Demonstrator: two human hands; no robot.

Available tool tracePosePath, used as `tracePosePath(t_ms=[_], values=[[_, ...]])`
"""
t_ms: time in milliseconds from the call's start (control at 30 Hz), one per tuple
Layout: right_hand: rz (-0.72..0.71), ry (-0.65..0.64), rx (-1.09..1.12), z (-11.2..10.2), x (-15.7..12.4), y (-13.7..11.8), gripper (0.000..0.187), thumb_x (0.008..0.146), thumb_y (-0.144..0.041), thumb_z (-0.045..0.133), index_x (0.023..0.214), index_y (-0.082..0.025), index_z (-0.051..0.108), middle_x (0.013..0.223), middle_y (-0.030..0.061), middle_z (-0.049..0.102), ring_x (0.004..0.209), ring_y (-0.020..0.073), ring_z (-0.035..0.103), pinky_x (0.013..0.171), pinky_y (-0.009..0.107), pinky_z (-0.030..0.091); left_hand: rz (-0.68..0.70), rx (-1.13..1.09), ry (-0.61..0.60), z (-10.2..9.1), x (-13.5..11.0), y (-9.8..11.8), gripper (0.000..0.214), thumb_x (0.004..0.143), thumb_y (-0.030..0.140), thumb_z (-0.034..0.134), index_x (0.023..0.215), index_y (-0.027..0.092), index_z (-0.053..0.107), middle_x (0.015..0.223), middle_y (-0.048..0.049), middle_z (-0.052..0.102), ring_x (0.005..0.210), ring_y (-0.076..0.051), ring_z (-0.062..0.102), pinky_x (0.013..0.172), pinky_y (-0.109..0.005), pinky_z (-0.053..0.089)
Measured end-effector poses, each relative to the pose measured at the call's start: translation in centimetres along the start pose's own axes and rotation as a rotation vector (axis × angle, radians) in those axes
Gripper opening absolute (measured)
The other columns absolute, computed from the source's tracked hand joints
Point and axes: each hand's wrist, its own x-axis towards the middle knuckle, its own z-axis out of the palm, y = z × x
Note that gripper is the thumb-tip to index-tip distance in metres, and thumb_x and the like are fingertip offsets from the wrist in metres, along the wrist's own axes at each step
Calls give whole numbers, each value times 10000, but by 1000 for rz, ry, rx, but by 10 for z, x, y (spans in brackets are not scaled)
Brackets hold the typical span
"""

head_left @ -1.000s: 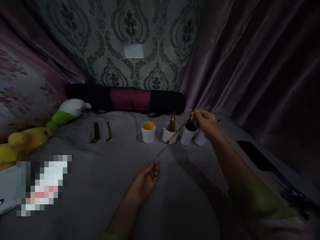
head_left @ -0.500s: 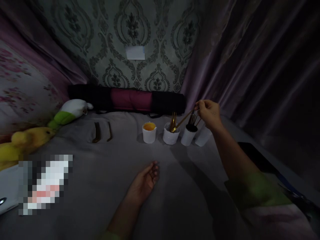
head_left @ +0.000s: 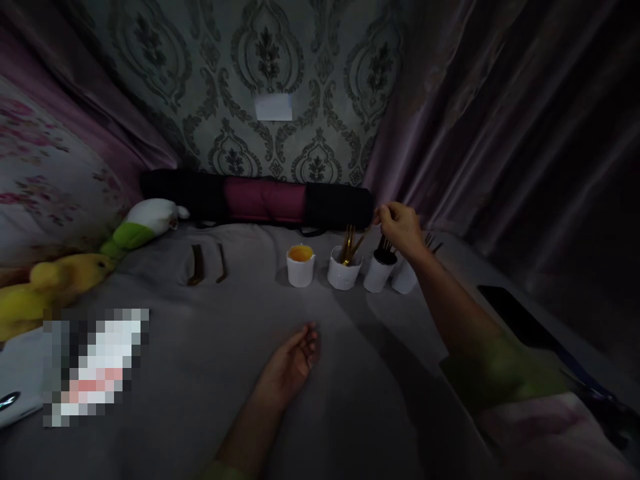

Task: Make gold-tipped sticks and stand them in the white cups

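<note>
My right hand is pinched on the top end of a gold utensil, whose lower end sits inside the second white cup among other gold pieces. To its left a white cup shows orange inside. To its right one white cup holds dark utensils, and another white cup is partly hidden behind my wrist. My left hand rests on the grey sheet, fingers loosely curled, holding nothing.
Two dark curved pieces lie left of the cups. A black and maroon roll bag runs along the patterned wall. Yellow and green-white soft toys lie at left. A dark phone lies at right beside the curtain.
My right hand lifted the gold utensil from the sheet in front of the cups and brought its lower end into the second cup. My left hand stayed still.
</note>
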Motion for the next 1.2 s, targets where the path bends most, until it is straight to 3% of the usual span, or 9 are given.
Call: tracePosePath(t_ms=[667, 1200], values=[[-48, -345, 3, 40, 6, -6, 255, 824, -224, 352, 776, -141, 588, 667, 23, 628, 589, 91, 545, 573, 190, 375, 28, 20, 4, 2, -2, 0, 112, 777, 87, 487, 825, 69, 587, 672, -36, 563, 548, -57, 516, 527, -172, 432], [-6, -459, -38, 66, 11, 9, 242, 817, -211, 373, 776, -142, 601, 655, 21, 629, 573, 88, 543, 547, 179, 370, 11, 15, -3, 1, -1, 0, 110, 772, 108, 507, 828, 76, 596, 684, -43, 566, 572, -60, 524, 559, -173, 439]])
